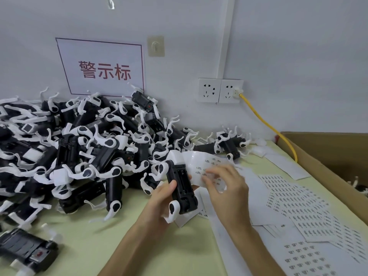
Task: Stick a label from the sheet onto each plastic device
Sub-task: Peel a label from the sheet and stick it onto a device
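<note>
Plastic device [183,182] looks light and rigid; our left grip [159,200] clamps its black body. Beside it, our right grip [227,188] blurs on the flimsy label sheet [199,160]; we cannot tell whether it pinches.

Sign [103,70] on wall [298,56]; yellow cable [267,123] in socket [231,91]; cardboard box [318,156] at right.

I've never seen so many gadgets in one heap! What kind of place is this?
Probably a small factory or assembly workbench: a big pile of identical black-and-white plastic devices, many printed label sheets spread beside it, and a cardboard box at the side.
</note>
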`<state>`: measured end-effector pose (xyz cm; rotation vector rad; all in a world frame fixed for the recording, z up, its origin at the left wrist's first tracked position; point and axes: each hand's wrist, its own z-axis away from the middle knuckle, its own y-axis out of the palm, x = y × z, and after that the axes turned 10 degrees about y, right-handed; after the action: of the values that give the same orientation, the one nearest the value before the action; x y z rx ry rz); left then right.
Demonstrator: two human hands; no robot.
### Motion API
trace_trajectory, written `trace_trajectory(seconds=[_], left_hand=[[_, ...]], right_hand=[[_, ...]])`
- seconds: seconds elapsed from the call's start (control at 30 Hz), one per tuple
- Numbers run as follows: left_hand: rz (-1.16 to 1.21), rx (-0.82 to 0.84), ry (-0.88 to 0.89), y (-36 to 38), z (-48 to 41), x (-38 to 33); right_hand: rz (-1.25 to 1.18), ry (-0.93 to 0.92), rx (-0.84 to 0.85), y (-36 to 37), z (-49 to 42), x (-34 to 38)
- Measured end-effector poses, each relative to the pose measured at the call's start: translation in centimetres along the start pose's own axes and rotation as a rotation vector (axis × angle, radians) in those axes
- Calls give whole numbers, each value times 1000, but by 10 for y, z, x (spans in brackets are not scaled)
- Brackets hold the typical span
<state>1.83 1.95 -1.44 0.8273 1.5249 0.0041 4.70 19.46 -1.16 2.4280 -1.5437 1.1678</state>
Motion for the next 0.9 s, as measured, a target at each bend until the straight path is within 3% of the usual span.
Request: trace_trajectory(seconds=[0.13, 0.53, 0.73, 0.9], left_hand=[[-6, 34, 13, 2, 0, 2], [-60, 88, 54, 2, 0, -2], [-218, 98, 126, -1, -1, 0], [-289, 160, 171, 1, 0, 3]], right_hand=[[-116, 68, 93, 2, 3, 4], [-176, 168, 98, 2, 6, 11], [-297, 383, 220, -2, 4, 11], [-340, 457, 252, -4, 2, 15]])
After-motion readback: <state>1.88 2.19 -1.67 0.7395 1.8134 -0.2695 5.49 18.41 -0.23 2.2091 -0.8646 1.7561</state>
